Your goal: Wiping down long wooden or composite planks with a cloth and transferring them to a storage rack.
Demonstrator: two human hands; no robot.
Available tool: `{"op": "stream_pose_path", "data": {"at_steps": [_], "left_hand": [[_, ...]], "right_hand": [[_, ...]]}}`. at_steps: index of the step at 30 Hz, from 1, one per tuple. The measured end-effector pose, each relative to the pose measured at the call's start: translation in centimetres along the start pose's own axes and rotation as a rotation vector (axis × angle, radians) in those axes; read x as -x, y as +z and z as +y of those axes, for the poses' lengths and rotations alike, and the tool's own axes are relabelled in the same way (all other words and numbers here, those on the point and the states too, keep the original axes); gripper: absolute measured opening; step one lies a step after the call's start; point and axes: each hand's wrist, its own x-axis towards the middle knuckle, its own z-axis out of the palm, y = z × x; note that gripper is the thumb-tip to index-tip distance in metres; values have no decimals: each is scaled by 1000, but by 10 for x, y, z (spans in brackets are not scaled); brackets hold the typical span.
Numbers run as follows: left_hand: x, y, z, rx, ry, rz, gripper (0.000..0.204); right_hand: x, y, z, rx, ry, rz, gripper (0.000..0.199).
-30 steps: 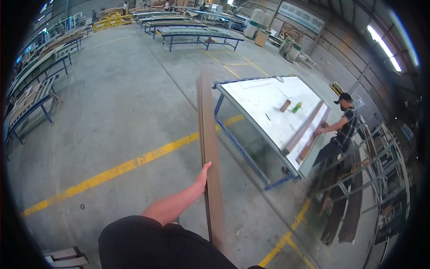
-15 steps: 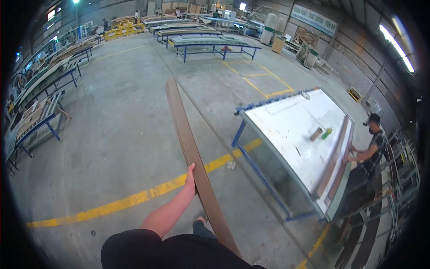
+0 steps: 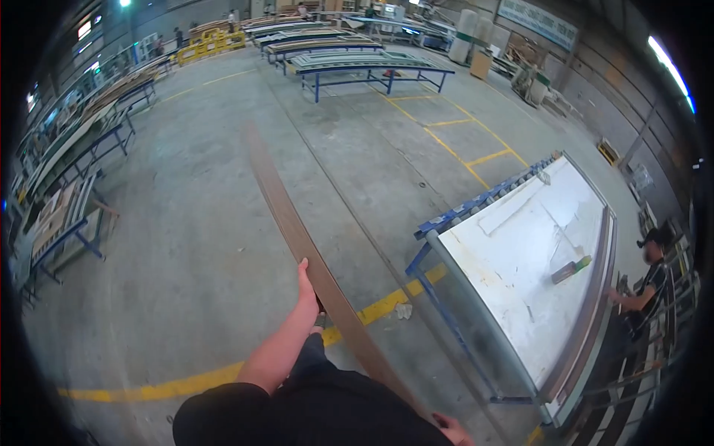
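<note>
A long, flat brown board (image 3: 327,286) with a wood-like surface slants across the view, its far end blurred and pointing up and left. My left hand (image 3: 306,288) is closed around its left edge near the middle, thumb on top and the other fingers hidden beneath. At the lower edge of the view, my right hand (image 3: 451,429) is at the near end of the same board, its fingers curled against it and partly cut off. The board is held off the floor, in front of my body.
To the right stands a white-topped worktable (image 3: 513,275) on blue legs, bearing brown strips (image 3: 587,346) and a small green-and-brown item (image 3: 571,270). A co-worker (image 3: 645,286) is at its far side. Yellow lines (image 3: 186,386) cross the concrete floor. Blue-legged racks (image 3: 372,74) stand farther off.
The board's far end has swung left. My right hand has come into view at its near end. The worktable now appears farther right and lower, and the co-worker's pose has changed.
</note>
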Motion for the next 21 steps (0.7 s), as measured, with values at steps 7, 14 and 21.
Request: {"op": "stream_pose_path", "data": {"at_steps": [7,14,21], "left_hand": [[-173,73,94,2,55,3,74],[-312,144,163,-47,-36,13,78],[-482,256,161,-167,-170,-113,83]], "right_hand": [[-81,15,-246,40,-61,19,119],[-198,12,-356,83,-26,-24,118],[-335,-86,-447,159,-49,54,113]]}}
